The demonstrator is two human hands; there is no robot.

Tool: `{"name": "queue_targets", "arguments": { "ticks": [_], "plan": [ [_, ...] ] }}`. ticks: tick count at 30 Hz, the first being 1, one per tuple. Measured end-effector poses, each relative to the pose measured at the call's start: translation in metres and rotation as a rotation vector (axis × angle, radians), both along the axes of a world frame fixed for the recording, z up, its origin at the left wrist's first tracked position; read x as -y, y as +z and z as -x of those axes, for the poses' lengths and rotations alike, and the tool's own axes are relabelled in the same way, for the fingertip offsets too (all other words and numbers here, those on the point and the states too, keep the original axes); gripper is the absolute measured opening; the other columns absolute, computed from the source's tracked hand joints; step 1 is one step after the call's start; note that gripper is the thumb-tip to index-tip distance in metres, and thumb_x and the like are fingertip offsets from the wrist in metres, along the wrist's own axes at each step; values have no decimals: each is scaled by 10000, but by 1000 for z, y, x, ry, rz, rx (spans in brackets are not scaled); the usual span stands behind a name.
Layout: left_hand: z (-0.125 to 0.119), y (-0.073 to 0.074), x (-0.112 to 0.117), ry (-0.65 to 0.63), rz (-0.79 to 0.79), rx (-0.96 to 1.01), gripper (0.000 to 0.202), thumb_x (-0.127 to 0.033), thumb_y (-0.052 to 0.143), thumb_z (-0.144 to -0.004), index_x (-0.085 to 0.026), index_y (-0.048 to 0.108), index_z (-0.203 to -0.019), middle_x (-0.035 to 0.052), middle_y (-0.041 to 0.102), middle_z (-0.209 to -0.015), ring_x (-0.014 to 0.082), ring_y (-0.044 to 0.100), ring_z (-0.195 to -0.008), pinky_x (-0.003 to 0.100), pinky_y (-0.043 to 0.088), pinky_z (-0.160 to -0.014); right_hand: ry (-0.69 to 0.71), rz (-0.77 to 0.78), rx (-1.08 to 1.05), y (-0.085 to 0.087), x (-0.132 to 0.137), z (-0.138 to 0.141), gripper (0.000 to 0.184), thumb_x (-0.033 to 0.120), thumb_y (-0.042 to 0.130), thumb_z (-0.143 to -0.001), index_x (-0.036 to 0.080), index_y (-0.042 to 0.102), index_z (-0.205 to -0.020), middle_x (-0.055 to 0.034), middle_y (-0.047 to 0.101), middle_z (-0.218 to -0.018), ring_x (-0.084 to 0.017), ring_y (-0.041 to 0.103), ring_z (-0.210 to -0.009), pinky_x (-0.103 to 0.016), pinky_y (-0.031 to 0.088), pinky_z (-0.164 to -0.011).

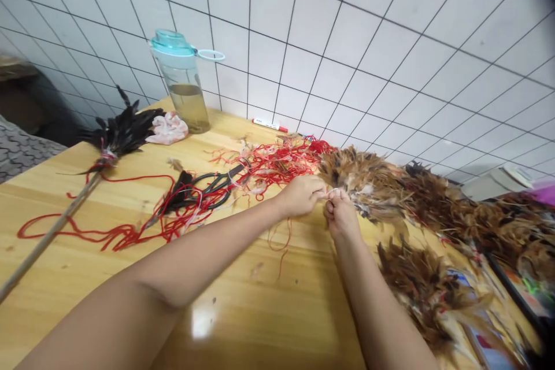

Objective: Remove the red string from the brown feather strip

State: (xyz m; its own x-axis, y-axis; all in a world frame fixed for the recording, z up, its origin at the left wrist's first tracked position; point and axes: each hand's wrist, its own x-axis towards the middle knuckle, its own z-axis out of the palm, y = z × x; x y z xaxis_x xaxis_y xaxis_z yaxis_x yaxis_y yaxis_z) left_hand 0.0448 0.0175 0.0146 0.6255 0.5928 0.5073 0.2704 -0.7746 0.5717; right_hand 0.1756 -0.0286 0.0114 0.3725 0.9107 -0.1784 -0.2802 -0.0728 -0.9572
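Observation:
My left hand (302,195) and my right hand (341,212) are close together over the middle of the table, fingers closed in a pinch. A thin whitish string (333,191) runs between their fingertips. Just beyond my right hand lies a bundle of brown feathers (364,176); whether the string is tied to it I cannot tell. Behind my left hand a tangle of red yarn (284,156) is spread out. Black-handled scissors (217,185) lie left of it, partly under red and white strands. A loose thin red thread (284,248) rests below my left wrist.
At the left lies a stick (56,228) with black feathers (124,130) tied on its end. A water bottle (186,87), a pink scrunchie (169,128) and a marker (269,125) are near the tiled wall (277,29). More brown feathers (433,295) cover the right side.

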Motion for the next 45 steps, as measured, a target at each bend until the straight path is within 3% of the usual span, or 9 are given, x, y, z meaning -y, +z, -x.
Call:
{"name": "queue_targets", "arguments": {
  "ticks": [4,7,12,19,22,26,34,41,45],
  "plan": [
    [-6,-6,2,-67,-125,7,231,-185,397,-897,-139,593,-784,75,600,-784,172,537,-782,294,440,-750,72,2,-132,-12,-2,-6,217,196,646,-670,195,430,-644,100,380,-505,-17,208,-366,-141,110,-345],
    [-5,-3,3,-102,-99,128,241,-204,406,-906,-139,595,-772,78,604,-796,167,543,-803,296,447,-764,227,-29,-266,-10,-1,-12,236,170,681,-645,181,446,-635,85,415,-539,-18,293,-422,-130,229,-390],
    [2,8,4,-153,167,322,167,-221,527,-860,-139,608,-739,84,633,-897,158,583,-893,299,463,-832,324,-7,-369,-9,0,-13,234,169,730,-652,170,497,-661,66,459,-604,-30,365,-498,-138,318,-456],
    [7,8,2,-277,731,445,188,-283,587,-836,-114,569,-755,105,665,-965,147,622,-844,302,482,-796,401,29,-444,-9,2,-9,152,144,711,-678,171,574,-738,44,482,-664,-51,391,-544,-156,326,-474],
    [9,9,1,-301,821,467,223,-323,569,-855,-106,575,-806,79,665,-806,138,619,-757,300,486,-759,411,9,-438,-8,3,-8,142,149,714,-673,163,573,-687,31,486,-694,-62,422,-597,-165,332,-499],
    [10,10,0,-330,849,483,222,-316,558,-867,-95,582,-867,70,653,-751,132,617,-726,282,485,-724,410,-40,-382,-9,4,-6,156,179,706,-701,170,570,-624,4,514,-754,-100,468,-719,-194,355,-551],
    [12,11,-4,-360,719,399,138,-220,547,-860,-106,578,-933,46,630,-746,112,612,-694,260,494,-699,467,-91,-376,-15,3,-9,162,261,741,-698,187,616,-628,5,500,-714,-116,448,-710,-222,389,-611],
    [14,16,-10,-246,118,161,199,-93,487,-814,-142,664,-891,60,649,-837,134,590,-817,260,464,-768,516,-96,-446,-16,3,-6,139,238,730,-698,196,605,-656,18,516,-707,-106,474,-694,-219,417,-624],
    [15,17,-13,-236,-8,116,236,-84,454,-825,-155,663,-908,70,661,-883,147,588,-871,269,457,-806,546,-54,-541,-14,7,-3,151,240,693,-733,197,570,-658,15,523,-734,-110,499,-721,-232,430,-632]
  ]
}}
